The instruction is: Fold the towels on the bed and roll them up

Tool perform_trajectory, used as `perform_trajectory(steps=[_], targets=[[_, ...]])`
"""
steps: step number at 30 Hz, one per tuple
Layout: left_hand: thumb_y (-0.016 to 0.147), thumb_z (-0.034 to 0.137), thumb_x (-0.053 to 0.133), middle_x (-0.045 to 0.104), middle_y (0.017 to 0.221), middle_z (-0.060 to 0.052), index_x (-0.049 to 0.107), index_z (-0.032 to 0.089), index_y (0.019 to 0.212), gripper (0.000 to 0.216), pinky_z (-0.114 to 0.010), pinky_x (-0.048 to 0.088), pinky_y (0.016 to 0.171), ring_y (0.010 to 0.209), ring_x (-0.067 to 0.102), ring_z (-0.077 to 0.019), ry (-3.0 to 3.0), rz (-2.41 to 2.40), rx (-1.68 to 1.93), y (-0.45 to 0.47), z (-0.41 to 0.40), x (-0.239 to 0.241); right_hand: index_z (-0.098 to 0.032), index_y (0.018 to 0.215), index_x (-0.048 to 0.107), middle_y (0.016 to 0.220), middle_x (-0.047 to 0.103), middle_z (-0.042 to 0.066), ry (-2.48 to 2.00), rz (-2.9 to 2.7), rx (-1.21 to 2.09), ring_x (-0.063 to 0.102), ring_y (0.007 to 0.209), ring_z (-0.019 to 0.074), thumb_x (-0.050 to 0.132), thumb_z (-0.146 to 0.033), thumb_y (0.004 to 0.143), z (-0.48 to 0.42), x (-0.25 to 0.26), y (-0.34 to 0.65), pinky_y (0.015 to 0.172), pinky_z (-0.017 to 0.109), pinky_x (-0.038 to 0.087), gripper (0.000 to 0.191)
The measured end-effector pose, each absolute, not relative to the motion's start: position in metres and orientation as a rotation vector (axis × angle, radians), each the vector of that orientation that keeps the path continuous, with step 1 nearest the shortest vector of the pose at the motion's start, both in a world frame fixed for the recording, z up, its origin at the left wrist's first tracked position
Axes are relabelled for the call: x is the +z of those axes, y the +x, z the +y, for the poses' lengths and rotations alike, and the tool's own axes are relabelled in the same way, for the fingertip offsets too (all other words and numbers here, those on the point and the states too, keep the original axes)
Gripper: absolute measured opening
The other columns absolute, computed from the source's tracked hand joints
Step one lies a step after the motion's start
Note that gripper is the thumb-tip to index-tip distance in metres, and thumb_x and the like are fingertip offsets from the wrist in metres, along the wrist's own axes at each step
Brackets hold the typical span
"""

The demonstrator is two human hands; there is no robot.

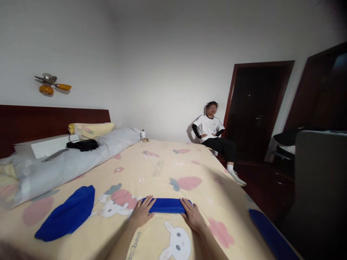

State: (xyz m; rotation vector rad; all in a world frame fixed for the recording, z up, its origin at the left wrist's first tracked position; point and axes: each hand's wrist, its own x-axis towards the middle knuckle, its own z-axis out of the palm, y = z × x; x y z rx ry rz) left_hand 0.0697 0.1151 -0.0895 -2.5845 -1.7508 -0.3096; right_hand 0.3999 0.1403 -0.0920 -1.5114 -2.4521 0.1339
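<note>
2 hands [141,213] laid flat, fingers extended, on folded blue cloth [168,206], bedsheet [159,225] beneath

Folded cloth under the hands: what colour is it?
The folded cloth is deep blue, seen best in the head view.

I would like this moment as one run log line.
blue cloth strip: on bed | left hand: on left end | right hand: on right end

blue strip [169,206]: matt cloth | bedsheet [235,216]: smooth matt cloth | headboard [40,124]: smooth wood | wall [162,72]: matt
</note>
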Motion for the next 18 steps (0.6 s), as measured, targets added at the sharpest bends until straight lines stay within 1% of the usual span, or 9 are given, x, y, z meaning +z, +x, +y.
perform_trajectory(steps=[4,7,8,10,12,14,16,18], targets=[[0.091,0.028,0.047,0.023,0.16,0.001,0.022,0.034,0.151,0.066,-0.044,0.025,0.116,0.146,0.023,-0.0195,-2.586,-1.758,-0.271,0.068,0.12,-0.091,-0.021,0.146,0.037,0.152,0.037,0.013,-1.494,-2.456,0.111,0.035,0.14,0.0291,0.038,-0.03,0.089,0.141,-0.087,0.399,0.11,0.055,0.029,0.058],[0.089,0.02,0.048,0.027,0.158,0.001,0.026,0.032,0.151,0.067,-0.043,0.027,0.116,0.145,0.026,-0.0197,-2.51,-1.783,-0.233,0.068,0.118,-0.092,-0.017,0.135,0.05,0.143,0.049,0.017,-1.471,-2.421,0.082,0.045,0.133,0.0309,0.041,-0.023,0.085,0.135,-0.074,0.398,0.106,0.052,0.032,0.051],[0.087,0.017,0.047,0.029,0.158,0.0,0.028,0.031,0.151,0.068,-0.043,0.027,0.116,0.144,0.027,-0.0203,-2.471,-1.795,-0.222,0.068,0.116,-0.092,-0.016,0.128,0.056,0.136,0.056,0.018,-1.467,-2.402,0.077,0.052,0.126,0.0304,0.042,-0.021,0.083,0.132,-0.067,0.398,0.103,0.05,0.034,0.047],[0.085,0.013,0.045,0.034,0.156,-0.003,0.034,0.028,0.149,0.066,-0.045,0.027,0.116,0.143,0.031,-0.0217,-2.409,-1.813,-0.235,0.066,0.111,-0.09,-0.016,0.111,0.064,0.115,0.069,0.016,-1.467,-2.357,0.073,0.063,0.107,0.0276,0.044,-0.016,0.078,0.126,-0.048,0.399,0.096,0.043,0.04,0.039],[0.084,0.011,0.044,0.041,0.152,-0.005,0.044,0.027,0.144,0.062,-0.046,0.025,0.116,0.141,0.035,-0.0224,-2.418,-1.86,-0.353,0.065,0.104,-0.084,-0.017,0.099,0.067,0.095,0.074,0.011,-1.452,-2.313,0.081,0.067,0.091,0.0239,0.045,-0.012,0.073,0.123,-0.021,0.403,0.088,0.037,0.042,0.034],[0.083,0.012,0.046,0.051,0.145,-0.006,0.052,0.027,0.137,0.056,-0.043,0.027,0.114,0.135,0.044,-0.0229,-2.461,-1.942,-0.518,0.067,0.095,-0.077,-0.017,0.096,0.066,0.09,0.073,0.007,-1.404,-2.277,0.092,0.066,0.085,0.021,0.046,-0.012,0.071,0.12,0.014,0.408,0.083,0.031,0.044,0.033],[0.082,0.017,0.052,0.065,0.13,-0.006,0.059,0.026,0.129,0.048,-0.038,0.039,0.104,0.119,0.059,-0.0235,-2.491,-2.036,-0.627,0.076,0.083,-0.071,-0.017,0.1,0.064,0.092,0.072,0.006,-1.338,-2.253,0.102,0.065,0.083,0.0186,0.047,-0.014,0.072,0.115,0.055,0.414,0.078,0.027,0.045,0.034],[0.082,0.026,0.057,0.075,0.108,-0.004,0.064,0.026,0.12,0.039,-0.031,0.049,0.086,0.099,0.068,-0.0226,-2.507,-2.088,-0.659,0.094,0.066,-0.071,-0.017,0.105,0.062,0.092,0.07,0.005,-1.279,-2.239,0.104,0.062,0.082,0.0171,0.047,-0.016,0.074,0.105,0.099,0.417,0.074,0.025,0.045,0.034]])
